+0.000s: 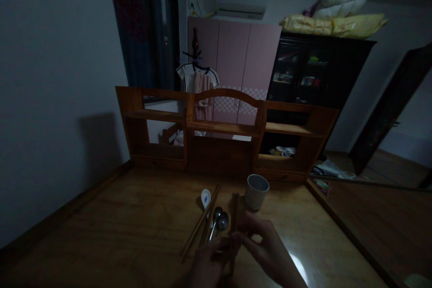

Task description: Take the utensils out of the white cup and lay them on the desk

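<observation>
Low in the head view, my left hand (211,261) and my right hand (261,238) meet around a pair of wooden chopsticks (235,204). Both are closed on them, the right pinching with thumb and fingers, and the chopsticks point away from me. Just left of my hands, more chopsticks (199,227) lie slanted on the wooden table (135,225). Among them are a white ceramic spoon (205,197) with a blue mark and two metal spoons (222,221), their handles partly hidden. Beyond my right hand a light grey cup (255,195) stands upright.
A wooden shelf unit (219,155) rises along the table's far edge. A wall (60,99) borders the left side, and a raised wooden edge (347,229) runs along the right. Pink cupboards (232,54) and a dark cabinet (303,67) stand farther back. The room is dim.
</observation>
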Action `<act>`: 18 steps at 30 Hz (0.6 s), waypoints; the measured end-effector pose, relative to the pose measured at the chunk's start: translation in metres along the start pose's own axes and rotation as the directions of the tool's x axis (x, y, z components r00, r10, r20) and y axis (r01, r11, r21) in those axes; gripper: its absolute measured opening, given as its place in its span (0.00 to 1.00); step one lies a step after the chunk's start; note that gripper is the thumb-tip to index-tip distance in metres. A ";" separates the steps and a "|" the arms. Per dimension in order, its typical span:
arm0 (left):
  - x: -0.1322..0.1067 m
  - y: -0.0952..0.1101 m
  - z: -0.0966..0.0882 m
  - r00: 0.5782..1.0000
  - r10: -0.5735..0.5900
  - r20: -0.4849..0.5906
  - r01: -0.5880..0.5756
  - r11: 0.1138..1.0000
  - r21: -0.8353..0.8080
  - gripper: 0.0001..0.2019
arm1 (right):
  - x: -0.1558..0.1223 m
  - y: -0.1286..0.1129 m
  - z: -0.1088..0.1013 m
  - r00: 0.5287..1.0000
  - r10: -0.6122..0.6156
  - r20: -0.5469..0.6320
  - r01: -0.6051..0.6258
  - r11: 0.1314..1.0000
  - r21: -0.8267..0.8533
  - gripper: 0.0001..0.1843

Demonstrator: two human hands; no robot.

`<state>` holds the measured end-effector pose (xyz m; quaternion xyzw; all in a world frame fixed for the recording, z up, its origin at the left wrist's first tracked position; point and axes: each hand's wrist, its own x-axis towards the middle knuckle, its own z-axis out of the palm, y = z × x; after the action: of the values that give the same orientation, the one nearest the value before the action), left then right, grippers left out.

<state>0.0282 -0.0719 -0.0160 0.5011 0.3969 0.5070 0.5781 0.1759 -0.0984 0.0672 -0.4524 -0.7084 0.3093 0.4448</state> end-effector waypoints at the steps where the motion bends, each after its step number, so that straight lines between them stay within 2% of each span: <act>1: 0.000 0.001 0.000 1.000 -0.005 0.000 0.005 1.000 0.000 0.08 | 0.000 0.000 0.000 1.000 0.002 0.000 -0.002 1.000 0.001 0.04; 6: -0.001 0.005 0.000 1.000 -0.015 -0.004 0.016 0.997 0.082 0.07 | 0.000 -0.002 -0.001 1.000 -0.006 0.011 0.006 1.000 -0.015 0.05; 11: -0.002 0.005 -0.004 0.998 -0.027 0.059 0.020 0.993 0.117 0.07 | -0.001 -0.003 -0.001 1.000 -0.025 -0.011 0.025 0.999 -0.046 0.06; 14: -0.001 -0.005 -0.008 0.997 -0.009 0.073 0.004 0.998 0.067 0.08 | -0.004 -0.007 0.000 0.999 -0.041 -0.030 0.038 0.995 -0.096 0.06; 18: 0.002 -0.019 -0.010 0.991 -0.100 0.091 0.105 0.993 -0.054 0.16 | -0.007 -0.012 -0.001 0.998 -0.037 -0.041 0.032 0.993 -0.117 0.04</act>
<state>0.0229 -0.0675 -0.0361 0.4845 0.3813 0.4656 0.6349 0.1735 -0.1096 0.0748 -0.4720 -0.7231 0.2499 0.4380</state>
